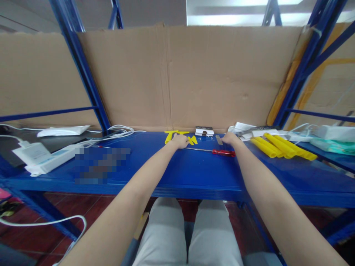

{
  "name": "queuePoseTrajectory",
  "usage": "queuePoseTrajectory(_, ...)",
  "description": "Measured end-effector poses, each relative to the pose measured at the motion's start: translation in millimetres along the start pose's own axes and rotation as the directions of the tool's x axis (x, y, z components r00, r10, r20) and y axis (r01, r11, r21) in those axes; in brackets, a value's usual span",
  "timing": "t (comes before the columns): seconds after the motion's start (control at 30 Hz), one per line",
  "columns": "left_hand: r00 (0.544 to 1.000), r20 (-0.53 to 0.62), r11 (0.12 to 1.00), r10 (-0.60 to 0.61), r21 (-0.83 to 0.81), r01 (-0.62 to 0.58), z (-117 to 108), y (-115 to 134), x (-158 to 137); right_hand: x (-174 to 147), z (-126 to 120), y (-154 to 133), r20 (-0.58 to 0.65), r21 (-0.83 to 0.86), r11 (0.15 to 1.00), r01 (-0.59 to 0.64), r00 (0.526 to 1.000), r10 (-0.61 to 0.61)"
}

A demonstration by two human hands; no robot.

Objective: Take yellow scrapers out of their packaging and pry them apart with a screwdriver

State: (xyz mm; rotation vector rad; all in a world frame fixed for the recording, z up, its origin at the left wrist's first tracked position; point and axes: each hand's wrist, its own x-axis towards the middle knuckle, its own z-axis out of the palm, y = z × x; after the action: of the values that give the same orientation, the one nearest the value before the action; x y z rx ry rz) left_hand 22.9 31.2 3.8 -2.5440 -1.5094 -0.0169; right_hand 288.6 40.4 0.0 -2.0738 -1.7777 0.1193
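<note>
plainly yellow, angular pieces (194, 140) beside left hand (180, 141); right hand (230, 138) near slim grey strip (219, 139); cannot tell either grip.

Around 12 o'clock are two hands, one left hand (181, 141) and one right hand (230, 138), one red-handled screwdriver (223, 152) and one small box (204, 129). One power strip (57, 162) lies at 10 o'clock, at least four yellow tubes (263, 147) near 2 o'clock.

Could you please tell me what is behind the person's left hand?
Behind and beside the bare left hand, angular yellow pieces show on the blue shelf; farther back stands a brown cardboard sheet. What the hand covers cannot be seen.
</note>
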Motion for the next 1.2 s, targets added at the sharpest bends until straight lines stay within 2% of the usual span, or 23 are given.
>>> queuePoseTrajectory(0.1, 1.0, 0.015, 1.0, -0.011, -0.005, 0.011, -0.2, 0.7, -0.4, -5.9, -5.4, -10.0, -0.045, -0.095, 0.995, -0.034, 0.999, 0.03)
queuePoseTrajectory(0.17, 1.0, 0.017, 1.0, -0.016, -0.01, 0.016, -0.3, 1.2, -0.2, -11.5, -9.6, -21.7, -0.042, -0.133, 0.991, -0.013, 0.999, 0.008)
queuePoseTrajectory(0.33, 0.999, 0.015, 0.999, -0.04, -0.003, 0.04, -1.5, 3.5, 1.4, -27.5, -8.5, -58.3, 0.01, -0.143, 0.962, 0.231, 0.973, -0.232)
queuePoseTrajectory(0.43, 0.998, 0.005, 0.998, -0.07, -0.006, 0.07, -3.4, 7.0, 2.2, -36.6, 0.3, -75.3, 0.112, -0.126, 0.894, 0.43, 0.901, -0.418)
queuePoseTrajectory(0.5, 0.996, -0.022, 0.996, -0.089, 0.011, 0.089, -5.0, 10.3, 2.8, -40.5, 6.8, -81.2, 0.161, -0.122, 0.863, 0.49, 0.868, -0.47)
queuePoseTrajectory(0.63, 0.993, -0.055, 0.993, -0.107, 0.043, 0.109, -8.1, 16.4, 5.4, -40.1, 16.9, -81.6, 0.223, -0.116, 0.848, 0.518, 0.845, -0.486)
queuePoseTrajectory(0.83, 0.996, -0.053, 0.995, -0.068, 0.063, 0.071, -8.2, 17.3, 8.2, -35.8, 23.4, -79.6, 0.284, -0.073, 0.831, 0.552, 0.81, -0.513)
queuePoseTrajectory(1.2, 0.973, -0.222, 0.988, 0.057, 0.156, -0.023, -1.1, -4.4, 8.7, -39.7, 25.9, -86.9, 0.314, -0.028, 0.804, 0.594, 0.769, -0.557)
